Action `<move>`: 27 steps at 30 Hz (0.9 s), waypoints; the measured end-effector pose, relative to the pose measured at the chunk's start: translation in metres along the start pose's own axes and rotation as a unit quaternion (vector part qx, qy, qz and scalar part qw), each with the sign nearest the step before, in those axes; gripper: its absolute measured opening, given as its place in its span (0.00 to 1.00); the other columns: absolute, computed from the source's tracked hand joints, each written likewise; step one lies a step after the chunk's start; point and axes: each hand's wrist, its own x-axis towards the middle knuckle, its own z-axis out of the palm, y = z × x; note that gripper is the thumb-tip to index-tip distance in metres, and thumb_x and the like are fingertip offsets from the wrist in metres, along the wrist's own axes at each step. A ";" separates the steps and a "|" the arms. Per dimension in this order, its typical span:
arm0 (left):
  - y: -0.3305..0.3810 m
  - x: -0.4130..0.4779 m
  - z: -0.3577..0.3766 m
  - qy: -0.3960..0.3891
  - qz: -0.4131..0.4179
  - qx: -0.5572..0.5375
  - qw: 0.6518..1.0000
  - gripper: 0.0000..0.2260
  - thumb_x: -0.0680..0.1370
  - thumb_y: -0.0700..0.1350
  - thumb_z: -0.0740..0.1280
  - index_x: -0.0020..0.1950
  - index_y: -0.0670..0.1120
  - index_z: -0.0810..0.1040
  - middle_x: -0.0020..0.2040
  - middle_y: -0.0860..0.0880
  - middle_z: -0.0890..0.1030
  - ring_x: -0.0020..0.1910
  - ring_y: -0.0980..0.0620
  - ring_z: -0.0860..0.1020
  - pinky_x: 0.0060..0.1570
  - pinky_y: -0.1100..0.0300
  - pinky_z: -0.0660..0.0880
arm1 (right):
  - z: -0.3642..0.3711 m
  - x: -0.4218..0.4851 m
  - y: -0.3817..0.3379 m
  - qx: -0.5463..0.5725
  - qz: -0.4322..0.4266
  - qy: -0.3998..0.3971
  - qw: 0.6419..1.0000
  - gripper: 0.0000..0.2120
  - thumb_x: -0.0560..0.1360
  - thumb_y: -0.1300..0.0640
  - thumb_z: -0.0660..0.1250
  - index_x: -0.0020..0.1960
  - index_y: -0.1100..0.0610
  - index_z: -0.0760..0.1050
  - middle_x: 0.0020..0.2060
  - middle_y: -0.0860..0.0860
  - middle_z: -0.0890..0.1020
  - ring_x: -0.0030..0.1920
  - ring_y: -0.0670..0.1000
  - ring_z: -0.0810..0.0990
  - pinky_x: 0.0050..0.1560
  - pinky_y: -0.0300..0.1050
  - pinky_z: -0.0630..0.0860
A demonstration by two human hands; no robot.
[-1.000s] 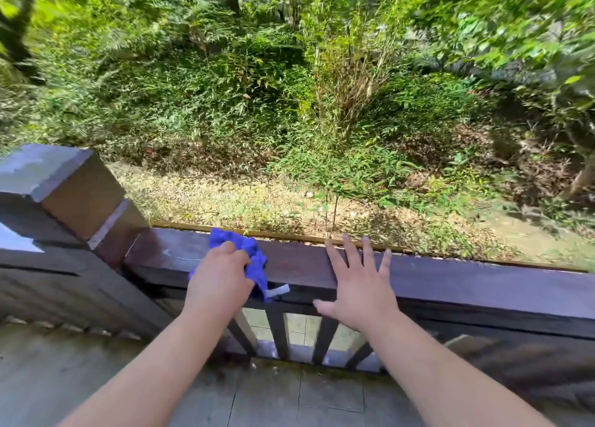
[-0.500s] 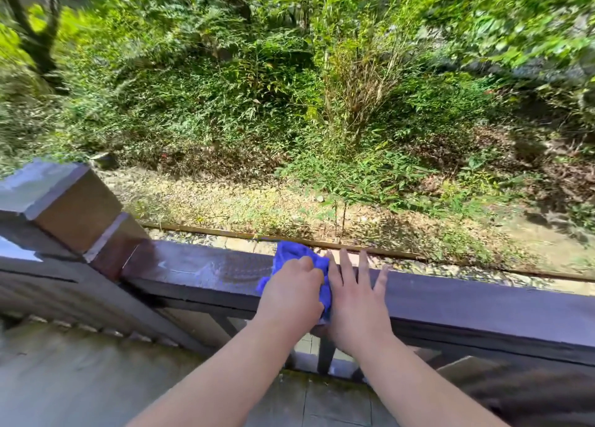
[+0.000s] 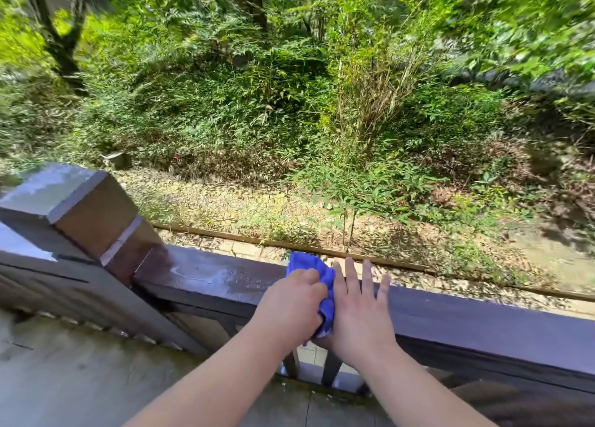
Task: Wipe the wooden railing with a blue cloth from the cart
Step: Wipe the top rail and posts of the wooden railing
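A dark wooden railing runs from the square corner post at left to the right edge. My left hand presses a crumpled blue cloth onto the rail's top, the cloth showing above and to the right of my knuckles. My right hand lies flat on the rail beside it, fingers spread, touching the cloth's right side. A wet, shiny streak covers the rail left of the cloth. No cart is in view.
The corner post has a flat grey cap. Balusters stand under the rail. Grey deck boards lie at the lower left. Beyond the rail are a gravel strip and dense green bushes.
My left hand has slid the cloth rightward along the rail from near the post until it met my right hand, leaving a wet streak behind. My right hand stayed on the rail.
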 end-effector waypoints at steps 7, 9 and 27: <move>-0.076 -0.032 -0.008 0.039 -0.042 -0.007 0.998 0.12 0.69 0.46 0.64 0.52 0.52 0.78 0.50 0.54 0.73 0.53 0.51 0.72 0.43 0.54 0.74 | -0.007 0.024 -0.070 0.016 -0.036 0.006 0.999 0.62 0.63 0.21 0.60 0.83 0.54 0.39 0.83 0.59 0.43 0.80 0.68 0.37 0.71 0.76 0.30; -0.107 -0.046 -0.014 0.045 -0.062 -0.002 0.997 0.13 0.69 0.46 0.65 0.52 0.53 0.79 0.50 0.55 0.73 0.53 0.51 0.72 0.39 0.56 0.71 | -0.009 0.032 -0.096 0.036 -0.040 0.007 0.999 0.61 0.63 0.20 0.57 0.83 0.52 0.38 0.83 0.58 0.44 0.80 0.67 0.38 0.73 0.76 0.34; -0.238 -0.090 -0.047 0.010 -0.179 0.123 0.976 0.08 0.74 0.40 0.63 0.51 0.50 0.72 0.48 0.49 0.71 0.43 0.50 0.72 0.29 0.57 0.66 | -0.005 0.058 -0.165 -0.003 -0.004 0.015 1.000 0.57 0.66 0.21 0.60 0.82 0.45 0.34 0.83 0.55 0.46 0.81 0.65 0.41 0.72 0.79 0.38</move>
